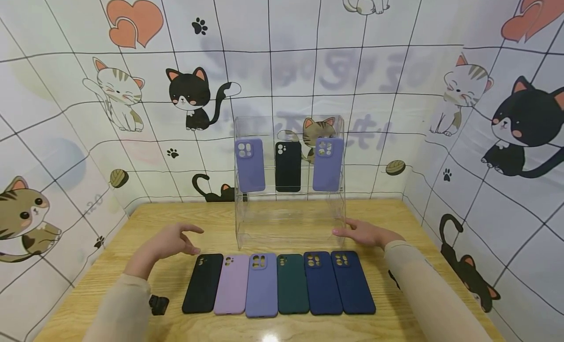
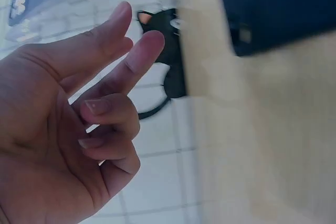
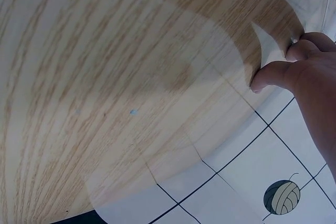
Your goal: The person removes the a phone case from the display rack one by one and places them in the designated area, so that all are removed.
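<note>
My left hand [image 1: 194,239] hovers above the table just behind the black phone case [image 1: 203,283], its fingers loosely spread and holding nothing; the left wrist view shows the same hand [image 2: 131,51] bare. My right hand [image 1: 341,232] reaches to the lower right front corner of the clear acrylic display stand [image 1: 288,219]. In the right wrist view its fingertips [image 3: 262,80] touch the stand's transparent wall [image 3: 210,129]. Purple [image 1: 250,164], black [image 1: 288,165] and purple [image 1: 328,164] cases lean on the stand's top tier.
Six cases lie in a row in front of the stand: black, lilac [image 1: 232,284], lavender [image 1: 262,285], dark green [image 1: 293,284], and two navy [image 1: 323,283] [image 1: 354,282]. A small black object [image 1: 158,304] sits at the front left. Cat-patterned walls [image 1: 88,136] enclose the wooden table [image 1: 176,214].
</note>
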Tool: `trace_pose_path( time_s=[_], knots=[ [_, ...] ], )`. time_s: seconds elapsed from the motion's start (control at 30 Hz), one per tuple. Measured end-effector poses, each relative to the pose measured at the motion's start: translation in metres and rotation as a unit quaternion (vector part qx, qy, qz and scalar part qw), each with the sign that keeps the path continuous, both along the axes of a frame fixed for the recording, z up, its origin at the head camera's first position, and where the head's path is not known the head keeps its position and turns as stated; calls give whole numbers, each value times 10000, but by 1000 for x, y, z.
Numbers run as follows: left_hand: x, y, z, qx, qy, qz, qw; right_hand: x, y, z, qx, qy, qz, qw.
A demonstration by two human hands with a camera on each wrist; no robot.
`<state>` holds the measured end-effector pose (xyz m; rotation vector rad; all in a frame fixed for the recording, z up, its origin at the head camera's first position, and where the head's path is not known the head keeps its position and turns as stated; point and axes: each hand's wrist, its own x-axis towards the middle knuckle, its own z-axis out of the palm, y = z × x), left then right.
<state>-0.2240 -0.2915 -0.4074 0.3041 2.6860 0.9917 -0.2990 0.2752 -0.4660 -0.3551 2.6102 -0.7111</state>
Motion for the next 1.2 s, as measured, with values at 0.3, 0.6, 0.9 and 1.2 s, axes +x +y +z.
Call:
trace_pose_path(
  time_s=[0.3, 0.6, 0.9, 1.2],
  knots=[
    [-21, 29, 62, -92, 468, -64, 9988, -2, 0, 1, 39, 10, -6, 10000],
    [-47, 65, 104, -368, 844, -134, 9957, -2, 1, -1, 13, -34, -49, 10000],
    [-66, 102, 129, -83, 1482, 93, 9889, -2, 1, -3, -53, -121, -101, 9999],
    [-80, 142, 139, -58, 1879, 139, 9821, 1, 1, 0, -49, -105, -63, 9999]
  ],
)
